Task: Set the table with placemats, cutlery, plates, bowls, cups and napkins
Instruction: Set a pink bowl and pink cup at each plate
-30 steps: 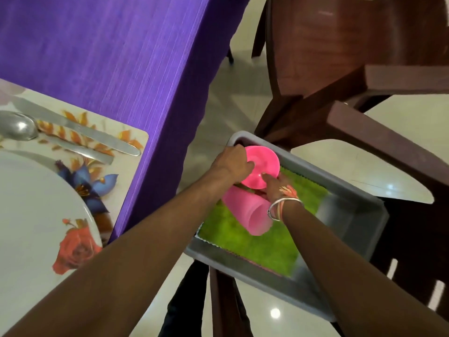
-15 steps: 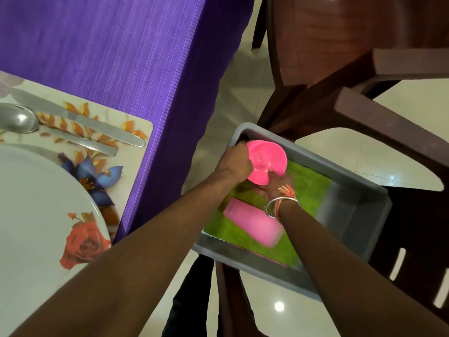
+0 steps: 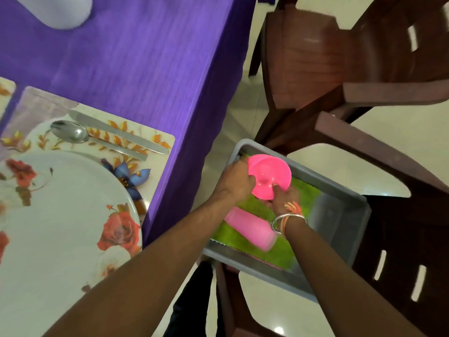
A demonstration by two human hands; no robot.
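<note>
Fingers (image 3: 276, 190) of left hand (image 3: 238, 182) and right hand (image 3: 285, 200) tight around the pink bowl (image 3: 268, 177), base toward the camera.

Views: one, the head camera.
Position: worn on the person's head, above the table corner and the floor (image 3: 388, 132) beside it.
Facing: forward and steeply down; both forearms enter from 6 o'clock.
Nearness: close, within arm's reach; the left hand (image 3: 237, 181) and right hand (image 3: 284, 198) grip the pink bowl (image 3: 269, 176) just right of centre.
Lens: wide-angle, with straight edges bowing towards the borders.
Coverage: purple tablecloth (image 3: 150, 57) from 10 to 12 o'clock, placemat (image 3: 158, 166) and plate (image 3: 60, 227) at 8 to 9, grey tray (image 3: 340, 215) at 4, brown chair (image 3: 311, 57) at 1 to 2.
</note>
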